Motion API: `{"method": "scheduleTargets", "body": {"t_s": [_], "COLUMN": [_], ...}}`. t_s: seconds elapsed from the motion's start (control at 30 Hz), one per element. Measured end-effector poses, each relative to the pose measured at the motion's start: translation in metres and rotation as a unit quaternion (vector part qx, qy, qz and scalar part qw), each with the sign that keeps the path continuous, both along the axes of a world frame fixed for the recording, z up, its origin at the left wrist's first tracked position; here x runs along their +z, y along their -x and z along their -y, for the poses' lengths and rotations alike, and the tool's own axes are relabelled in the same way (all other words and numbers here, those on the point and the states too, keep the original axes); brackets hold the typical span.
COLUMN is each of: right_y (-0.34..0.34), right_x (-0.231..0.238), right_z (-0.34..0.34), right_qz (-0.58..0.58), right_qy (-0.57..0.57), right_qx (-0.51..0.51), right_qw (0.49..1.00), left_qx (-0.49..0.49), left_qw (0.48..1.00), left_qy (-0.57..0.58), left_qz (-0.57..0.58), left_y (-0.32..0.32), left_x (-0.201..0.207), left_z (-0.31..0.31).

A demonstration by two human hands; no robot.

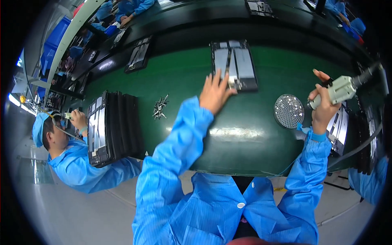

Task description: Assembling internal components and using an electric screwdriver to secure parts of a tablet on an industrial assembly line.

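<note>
An opened tablet, with pale battery panels and a black frame, lies on the green workbench at the far middle. My left hand rests on its near left edge, fingers stretched out and spread. My right hand is wrapped round a pale green electric screwdriver, held nearly sideways over the right side of the bench. A cord runs from its back end to the upper right. Below and left of that hand sits a round perforated screw tray with shiny dots across it.
A stack of opened tablets stands at the left, beside a small heap of metal pieces. More tablets lean at the right edge. Another tablet lies toward the dark conveyor. A co-worker works at the left.
</note>
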State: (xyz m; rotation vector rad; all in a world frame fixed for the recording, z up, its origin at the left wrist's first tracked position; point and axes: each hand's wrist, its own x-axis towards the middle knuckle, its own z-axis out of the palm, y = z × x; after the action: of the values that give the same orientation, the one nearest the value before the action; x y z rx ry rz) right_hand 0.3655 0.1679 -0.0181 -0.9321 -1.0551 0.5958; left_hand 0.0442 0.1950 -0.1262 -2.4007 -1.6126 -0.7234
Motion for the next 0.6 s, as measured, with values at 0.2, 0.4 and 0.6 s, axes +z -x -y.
{"method": "scheduleTargets", "body": {"t_s": [0.2,0.4,0.6], "right_y": [-0.017,-0.001,-0.005], "right_x": [-0.01,-0.013,-0.012], "right_z": [0.009,0.014,0.006], "right_qz": [-0.073,-0.056,0.024], "right_qy": [-0.014,0.056,0.072], "right_qx": [-0.012,0.06,0.063], "right_qw": [0.997,0.995,0.995], "left_qx": [-0.065,-0.078,-0.02], "left_qw": [0.992,0.995,0.988], "left_qy": [-0.102,0.034,-0.149], "left_qz": [0.024,0.06,-0.028], "left_y": [0.036,0.123,0.039], "left_x": [-0.02,-0.052,-0.005], "left_z": [-0.155,-0.205,-0.143]}}
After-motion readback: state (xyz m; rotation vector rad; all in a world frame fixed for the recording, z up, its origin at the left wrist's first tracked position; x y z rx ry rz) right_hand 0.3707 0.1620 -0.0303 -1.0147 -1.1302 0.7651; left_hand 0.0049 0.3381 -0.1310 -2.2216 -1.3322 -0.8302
